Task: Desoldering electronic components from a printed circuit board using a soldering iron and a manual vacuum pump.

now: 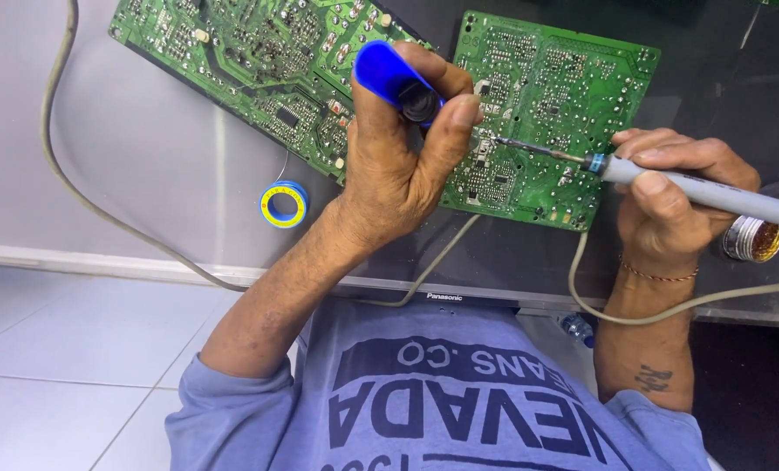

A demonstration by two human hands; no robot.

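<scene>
My left hand (400,161) grips a blue desoldering pump (391,76), held upright over the left edge of a green circuit board (573,87). My right hand (676,196) holds a grey soldering iron (702,190) like a pen. Its thin metal tip (529,148) touches the solder side of that board close to my left thumb. A second, larger green circuit board (259,61) lies tilted to the upper left, partly behind my left hand.
A blue and yellow solder spool (284,205) lies on the dark glossy panel (128,157). A round tin of brass wool (755,239) sits beside my right wrist. A grey cable (93,201) loops across the panel and off its front edge. White floor tiles (67,349) lie below.
</scene>
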